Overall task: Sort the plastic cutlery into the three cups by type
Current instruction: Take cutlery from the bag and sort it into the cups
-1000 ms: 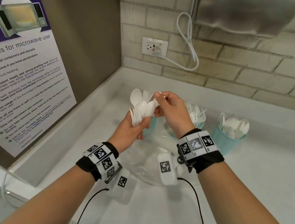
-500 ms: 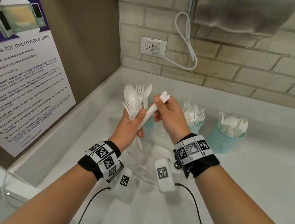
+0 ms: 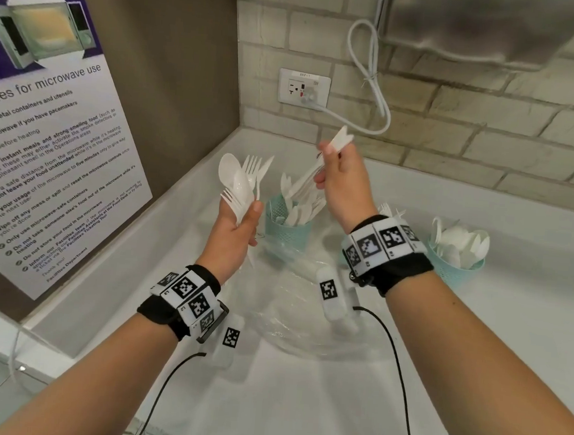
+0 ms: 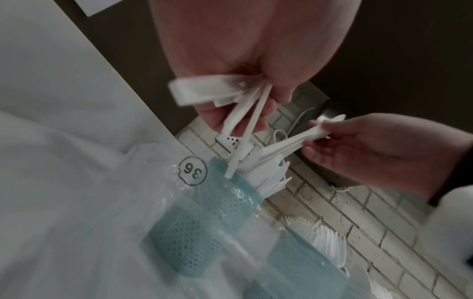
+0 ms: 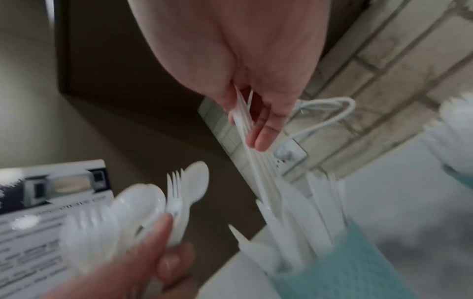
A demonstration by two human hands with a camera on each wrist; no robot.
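My left hand [image 3: 245, 222] grips a bundle of white plastic spoons and forks [image 3: 240, 184] by the handles, heads up, left of the cups. My right hand [image 3: 327, 167] pinches several white knives [image 3: 307, 184], handles up and blades slanting down to the mouth of the left teal cup [image 3: 288, 229], which holds more knives. In the right wrist view the knives [image 5: 252, 161] run from my fingers [image 5: 263, 129] down toward that cup [image 5: 340, 273]. The middle cup's forks [image 3: 387, 209] peek out behind my right wrist. The right cup [image 3: 455, 270] holds spoons.
A crumpled clear plastic bag [image 3: 308, 325] lies on the white counter [image 3: 509, 338] in front of the cups. A brick wall with an outlet and white cable [image 3: 375, 87] stands behind. A panel with a microwave poster [image 3: 43, 150] closes the left side.
My right hand drew the knives out of the bundle in my left hand and raised them up and right, over the left cup. The left hand keeps the spoons and forks.
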